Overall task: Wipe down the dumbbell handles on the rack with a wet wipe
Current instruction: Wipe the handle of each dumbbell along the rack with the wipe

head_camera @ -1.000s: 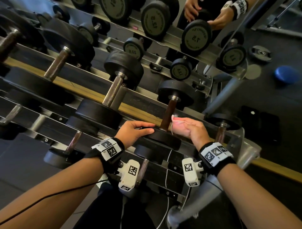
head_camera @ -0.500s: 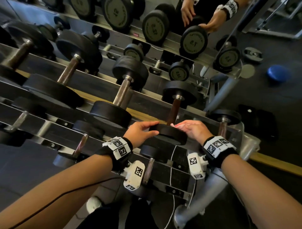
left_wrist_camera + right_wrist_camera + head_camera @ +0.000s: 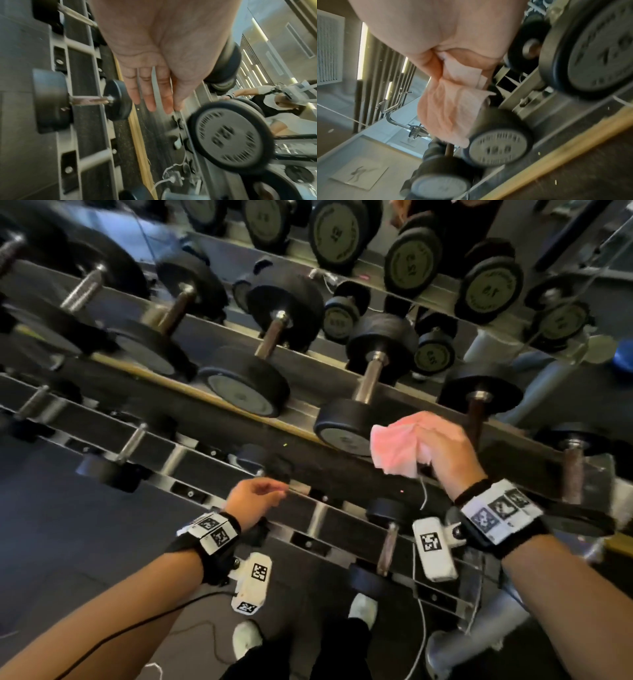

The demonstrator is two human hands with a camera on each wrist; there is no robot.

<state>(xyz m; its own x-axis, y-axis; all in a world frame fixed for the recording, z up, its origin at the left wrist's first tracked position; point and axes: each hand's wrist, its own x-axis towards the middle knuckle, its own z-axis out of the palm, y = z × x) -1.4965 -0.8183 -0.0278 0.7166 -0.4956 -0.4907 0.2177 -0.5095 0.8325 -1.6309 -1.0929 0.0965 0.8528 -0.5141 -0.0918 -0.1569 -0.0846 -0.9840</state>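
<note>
Right hand (image 3: 442, 450) held the pink wipe (image 3: 394, 448), fingers clamped on it, above the rack (image 3: 219, 402) beside a dumbbell (image 3: 363, 392); left hand (image 3: 251, 499) hovered lower, fingers straight, together

The head view was dim, motion-blurred toward nine o'clock, with wide-angle bending at the edges. Both wrist views were brighter and smeared; window strips (image 3: 254, 70) glared at three o'clock, and dumbbell plates (image 3: 498, 147) lay unsharp.
</note>
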